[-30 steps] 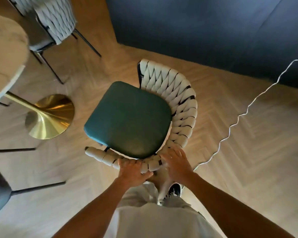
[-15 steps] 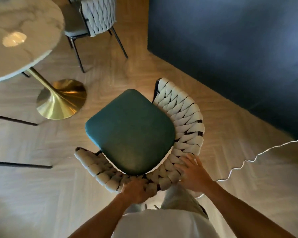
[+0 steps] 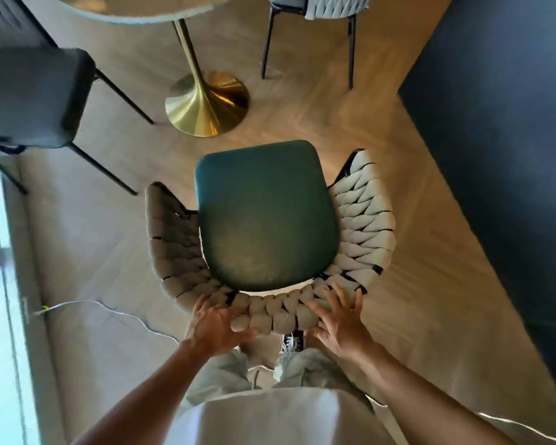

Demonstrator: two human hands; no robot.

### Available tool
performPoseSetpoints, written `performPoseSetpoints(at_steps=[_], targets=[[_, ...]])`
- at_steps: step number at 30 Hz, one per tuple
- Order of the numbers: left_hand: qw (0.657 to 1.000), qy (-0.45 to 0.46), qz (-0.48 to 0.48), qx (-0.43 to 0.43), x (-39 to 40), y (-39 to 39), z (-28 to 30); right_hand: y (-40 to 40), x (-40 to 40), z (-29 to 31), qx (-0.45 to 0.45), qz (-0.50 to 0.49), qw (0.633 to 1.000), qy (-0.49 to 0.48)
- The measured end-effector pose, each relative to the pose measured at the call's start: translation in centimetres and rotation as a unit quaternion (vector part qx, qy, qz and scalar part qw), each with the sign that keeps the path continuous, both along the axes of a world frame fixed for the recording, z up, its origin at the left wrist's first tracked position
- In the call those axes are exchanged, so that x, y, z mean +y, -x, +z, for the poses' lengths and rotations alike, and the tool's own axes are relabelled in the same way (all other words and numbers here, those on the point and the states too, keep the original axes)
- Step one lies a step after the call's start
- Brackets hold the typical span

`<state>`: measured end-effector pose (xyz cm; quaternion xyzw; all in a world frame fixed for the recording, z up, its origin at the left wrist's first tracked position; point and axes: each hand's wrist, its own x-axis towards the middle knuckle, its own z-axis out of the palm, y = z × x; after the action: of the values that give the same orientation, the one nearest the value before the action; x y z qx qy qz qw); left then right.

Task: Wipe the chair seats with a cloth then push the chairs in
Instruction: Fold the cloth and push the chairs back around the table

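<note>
A chair (image 3: 267, 216) with a dark green padded seat (image 3: 265, 213) and a woven pale-rope backrest (image 3: 363, 226) fills the middle of the frame, its curved back wrapping from centre left round the bottom to centre right. Both hands sit on the lowest stretch of that back — the left hand (image 3: 214, 326) at lower centre-left, fingers lying over the top of the rope weave and thumb tucked beneath it, gripping; the right hand (image 3: 341, 319) at lower centre-right, fingers spread and nearly straight, palm against the weave. No cloth shows in either hand. Above the seat, in the upper middle, stands the brass pedestal base (image 3: 206, 106) of a round table (image 3: 135, 8), well apart from the chair. A second woven chair (image 3: 318, 8) sits at top centre-right, and a dark-seated chair (image 3: 32, 97) at upper left. A pale cable (image 3: 122, 316) trails over the wooden floor (image 3: 414, 300) at lower left.
</note>
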<state>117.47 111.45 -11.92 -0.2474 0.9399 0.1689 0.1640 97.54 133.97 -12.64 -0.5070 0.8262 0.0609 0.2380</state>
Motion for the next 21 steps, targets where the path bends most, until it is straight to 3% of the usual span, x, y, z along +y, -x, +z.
performPoseSetpoints(at_steps=[2, 8, 15, 18, 21], targets=[[0.999, 0.017, 0.020, 0.035, 0.2, -0.3, 0.3, 0.2, -0.1, -0.1, 0.001, 0.015, 0.999, 0.030], [0.998, 0.013, 0.062, 0.013, 0.7, -0.2, 0.4, 1.7, -1.0, -0.3, -0.011, 0.034, 0.998, 0.052], [0.974, 0.053, 0.220, 0.000, 1.0, 0.4, 0.4, 4.9, -5.7, 0.9, -0.012, 0.028, 0.998, 0.046], [0.957, 0.018, 0.289, -0.014, 0.4, 0.8, -0.7, 5.9, -8.0, 1.1, -0.008, 0.030, 0.998, 0.062], [0.956, -0.008, 0.294, 0.000, -1.6, 1.0, -2.3, 6.9, -10.4, 1.1, -0.023, 0.032, 0.997, 0.063]])
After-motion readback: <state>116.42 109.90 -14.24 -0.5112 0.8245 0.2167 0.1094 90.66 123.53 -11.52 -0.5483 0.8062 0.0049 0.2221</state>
